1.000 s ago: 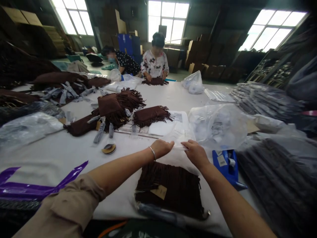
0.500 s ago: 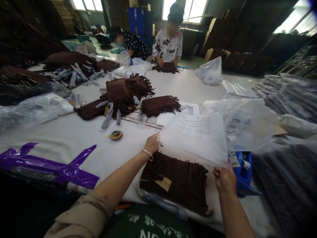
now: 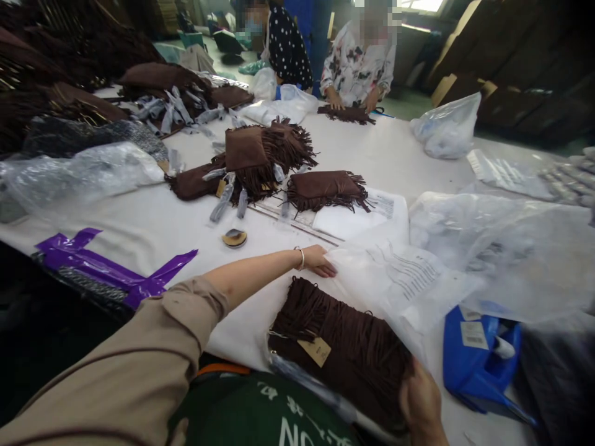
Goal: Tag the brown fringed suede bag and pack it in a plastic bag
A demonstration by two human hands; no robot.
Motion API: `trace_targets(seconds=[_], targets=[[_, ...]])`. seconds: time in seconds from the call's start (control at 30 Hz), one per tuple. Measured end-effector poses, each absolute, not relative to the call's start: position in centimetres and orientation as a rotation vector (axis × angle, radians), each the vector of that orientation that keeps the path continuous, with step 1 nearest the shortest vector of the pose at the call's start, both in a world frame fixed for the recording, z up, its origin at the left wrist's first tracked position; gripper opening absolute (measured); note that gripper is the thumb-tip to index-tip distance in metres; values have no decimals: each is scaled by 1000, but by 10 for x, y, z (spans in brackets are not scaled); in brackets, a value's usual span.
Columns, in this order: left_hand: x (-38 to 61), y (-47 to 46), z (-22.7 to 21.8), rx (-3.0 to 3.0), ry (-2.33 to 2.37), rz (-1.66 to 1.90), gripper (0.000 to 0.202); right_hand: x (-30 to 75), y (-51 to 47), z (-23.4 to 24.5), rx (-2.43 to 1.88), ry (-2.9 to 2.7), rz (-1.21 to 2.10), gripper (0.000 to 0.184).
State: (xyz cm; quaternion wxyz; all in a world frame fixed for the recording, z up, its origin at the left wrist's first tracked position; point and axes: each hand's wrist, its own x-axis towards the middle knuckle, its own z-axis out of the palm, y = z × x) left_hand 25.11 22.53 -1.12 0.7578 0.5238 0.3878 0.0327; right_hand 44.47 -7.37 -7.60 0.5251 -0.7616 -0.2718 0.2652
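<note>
A dark brown fringed bag (image 3: 344, 347) with a tan paper tag (image 3: 315, 351) lies in front of me, close to my body. My right hand (image 3: 421, 393) is closed around its right edge. Beyond the bag spreads a translucent plastic bag (image 3: 400, 272) printed with lines of text. Its near left edge is at the fingers of my left hand (image 3: 320, 260), which appear to grip it; the thumb is hidden. The plastic's near edge lies along the far side of the fringed bag.
A blue tape dispenser (image 3: 481, 356) stands to the right. More brown fringed bags (image 3: 246, 148) are piled further off, with one (image 3: 328, 189) nearer. Purple tape (image 3: 116, 269) lies at left, a round tin-like object (image 3: 233, 238) mid-table. Two people work across the table, one handling a brown piece (image 3: 346, 114).
My right hand has let go of the plastic bag and taken the fringed bag's right edge. My left arm reaches further out. The camera view has shifted left.
</note>
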Motion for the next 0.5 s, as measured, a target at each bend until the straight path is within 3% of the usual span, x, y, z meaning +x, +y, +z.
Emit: trace_targets(seconds=[0.13, 0.23, 0.4, 0.5], targets=[[220, 235, -3, 1230, 827, -121, 16, 452, -92, -88, -2083, -918, 424, 27], [205, 236, 0, 1265, 859, -146, 20, 458, -99, -96, -2143, -1071, 366, 33], [178, 210, -7, 1174, 950, 29, 17, 446, -93, -95, -2246, -1007, 424, 52], [166, 168, -14, 1087, 1016, 252, 34, 426, -84, -81, -2263, -769, 532, 58]])
